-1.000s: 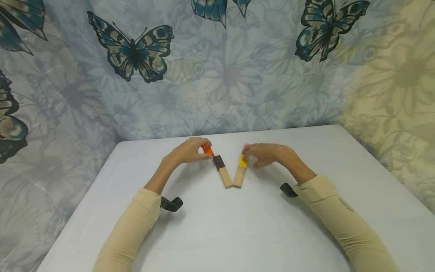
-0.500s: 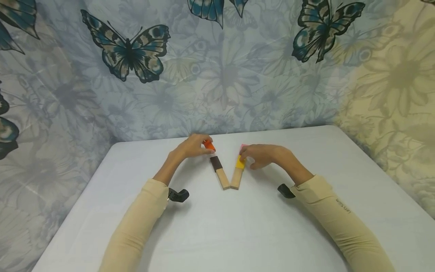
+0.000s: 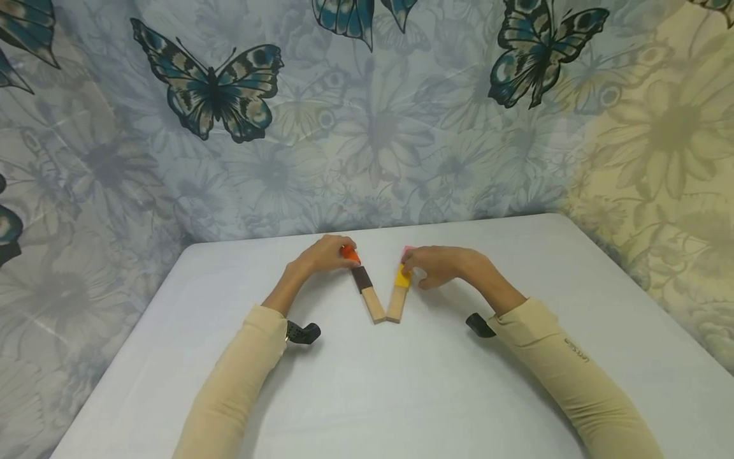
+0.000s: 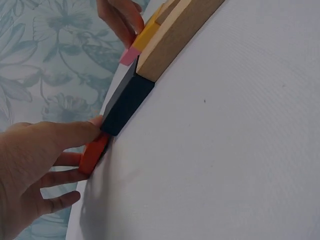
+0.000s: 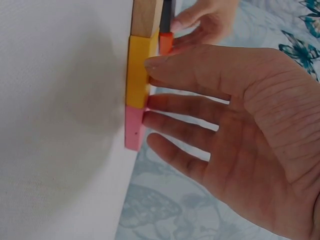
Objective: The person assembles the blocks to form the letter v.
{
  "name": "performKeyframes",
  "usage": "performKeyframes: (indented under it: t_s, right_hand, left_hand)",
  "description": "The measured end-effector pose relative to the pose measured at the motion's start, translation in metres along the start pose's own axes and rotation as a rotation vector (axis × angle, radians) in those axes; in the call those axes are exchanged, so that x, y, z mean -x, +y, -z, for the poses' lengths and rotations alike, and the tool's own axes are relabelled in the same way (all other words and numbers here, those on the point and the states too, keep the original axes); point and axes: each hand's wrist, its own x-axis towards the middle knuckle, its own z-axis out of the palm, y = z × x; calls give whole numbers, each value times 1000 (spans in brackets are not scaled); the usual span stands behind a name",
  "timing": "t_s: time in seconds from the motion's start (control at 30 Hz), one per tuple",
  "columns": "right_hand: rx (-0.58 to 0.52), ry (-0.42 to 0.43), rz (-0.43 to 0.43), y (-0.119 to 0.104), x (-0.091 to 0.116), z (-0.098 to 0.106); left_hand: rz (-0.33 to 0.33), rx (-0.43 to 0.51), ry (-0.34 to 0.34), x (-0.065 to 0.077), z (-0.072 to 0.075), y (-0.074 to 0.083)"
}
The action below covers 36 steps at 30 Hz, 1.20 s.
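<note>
Several flat blocks form a V on the white table. Its left arm runs from a plain wooden block (image 3: 374,306) through a dark brown block (image 3: 362,279) to an orange block (image 4: 91,155) at the far end. My left hand (image 3: 323,253) holds the orange block between thumb and fingers, at the end of the dark one. A second wooden block (image 3: 396,305), a yellow block (image 5: 137,70) and a pink block (image 5: 133,127) make up the right arm. With fingers extended, my right hand (image 5: 240,135) touches the yellow and pink blocks from the side.
The white tabletop (image 3: 367,395) spreads around the V, its far edge just beyond both hands. Behind it hangs a cloth backdrop (image 3: 378,172) printed with butterflies and flowers. A black device sits at each wrist, the left device (image 3: 304,333) close above the table.
Half a second ago a gap showed between the orange and dark brown blocks; my left hand has brought the orange one back toward me to meet it. The right hand stays at its blocks.
</note>
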Motion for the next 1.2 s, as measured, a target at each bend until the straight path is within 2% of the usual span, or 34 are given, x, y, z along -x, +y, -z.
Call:
performKeyframes:
  t_s: [0.27, 0.53, 0.77, 1.2]
  right_hand:
    - [0, 7, -2, 1, 0, -2]
    - [-1, 0, -4, 2, -2, -2]
    - [1, -1, -6, 3, -3, -1]
    - [-15, 1, -1, 6, -3, 0]
  left_hand:
    - [-3, 19, 7, 1, 2, 1]
    - [-72, -7, 9, 3, 0, 3]
    - [-68, -25, -12, 6, 1, 8]
    - [-69, -43, -18, 6, 0, 6]
